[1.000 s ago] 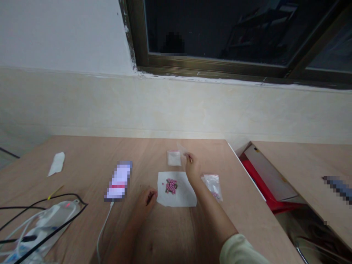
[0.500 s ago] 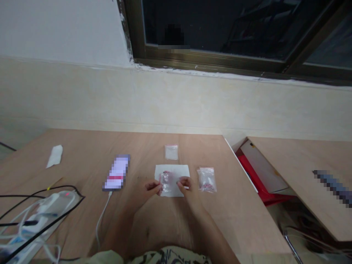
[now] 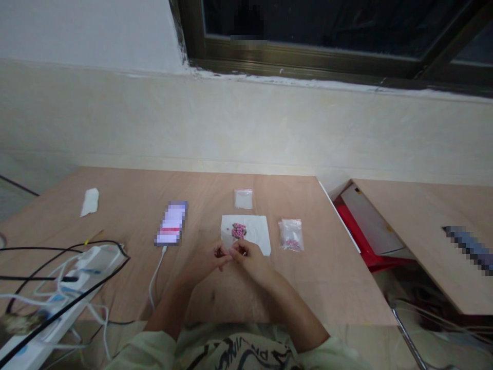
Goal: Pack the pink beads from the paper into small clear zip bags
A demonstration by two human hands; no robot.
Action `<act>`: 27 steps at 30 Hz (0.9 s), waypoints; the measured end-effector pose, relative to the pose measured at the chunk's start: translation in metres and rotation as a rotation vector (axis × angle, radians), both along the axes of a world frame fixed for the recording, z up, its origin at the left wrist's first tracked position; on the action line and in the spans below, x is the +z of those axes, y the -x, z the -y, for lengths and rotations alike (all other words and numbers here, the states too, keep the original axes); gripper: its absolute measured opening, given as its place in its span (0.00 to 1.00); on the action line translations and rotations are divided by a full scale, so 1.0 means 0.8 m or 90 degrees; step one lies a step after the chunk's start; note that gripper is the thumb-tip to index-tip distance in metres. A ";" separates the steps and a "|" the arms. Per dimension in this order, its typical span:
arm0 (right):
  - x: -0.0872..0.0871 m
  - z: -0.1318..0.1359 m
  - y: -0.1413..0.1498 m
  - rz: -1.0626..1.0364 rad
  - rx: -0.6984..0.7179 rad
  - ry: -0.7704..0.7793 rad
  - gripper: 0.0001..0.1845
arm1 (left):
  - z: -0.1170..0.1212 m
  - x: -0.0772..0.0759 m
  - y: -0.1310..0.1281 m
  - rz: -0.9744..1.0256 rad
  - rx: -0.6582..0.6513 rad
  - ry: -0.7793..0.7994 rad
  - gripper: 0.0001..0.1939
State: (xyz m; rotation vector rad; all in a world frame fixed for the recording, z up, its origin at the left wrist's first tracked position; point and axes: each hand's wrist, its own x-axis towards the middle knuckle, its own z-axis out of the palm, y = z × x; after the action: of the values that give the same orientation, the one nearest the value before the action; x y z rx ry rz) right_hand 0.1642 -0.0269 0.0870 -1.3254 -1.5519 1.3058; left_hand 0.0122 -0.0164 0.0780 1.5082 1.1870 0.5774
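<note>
My left hand (image 3: 221, 258) and my right hand (image 3: 245, 253) meet at the near edge of a white sheet of paper (image 3: 259, 234). Both have their fingers pinched together, and whatever is between them is too small or hidden to make out. Just beyond the fingertips, a small heap of pink and dark beads (image 3: 239, 230) lies on the sheet. To the right of the paper are clear zip bags (image 3: 291, 234) with some pink pieces at the bottom. Another small clear zip bag (image 3: 243, 199) lies behind the sheet.
A phone (image 3: 171, 224) with a white charging cable (image 3: 153, 280) lies on the left of the wooden table (image 3: 331, 277). Further left are a power strip (image 3: 98, 260) with tangled cords and a piece of white paper (image 3: 90, 202). A second table (image 3: 416, 216) stands at the right.
The clear bag with pink pieces that my left hand held over the sheet no longer shows. A heap of beads now lies there. My hands have come together, nearer to me.
</note>
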 end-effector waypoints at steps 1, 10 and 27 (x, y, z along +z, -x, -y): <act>-0.002 -0.001 -0.002 -0.017 0.011 0.008 0.09 | 0.001 0.000 0.001 0.002 -0.007 0.001 0.10; -0.003 -0.008 -0.003 -0.116 0.041 0.041 0.13 | -0.003 0.017 0.011 0.047 -0.073 0.019 0.11; 0.004 -0.013 0.000 -0.191 0.083 0.107 0.16 | -0.009 0.012 0.012 0.129 -0.090 0.064 0.12</act>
State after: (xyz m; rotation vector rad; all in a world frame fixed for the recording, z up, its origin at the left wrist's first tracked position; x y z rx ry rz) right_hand 0.1642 -0.0165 0.0903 -1.0787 -1.3620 1.6637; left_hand 0.0030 -0.0088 0.0874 1.4006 0.9321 0.5533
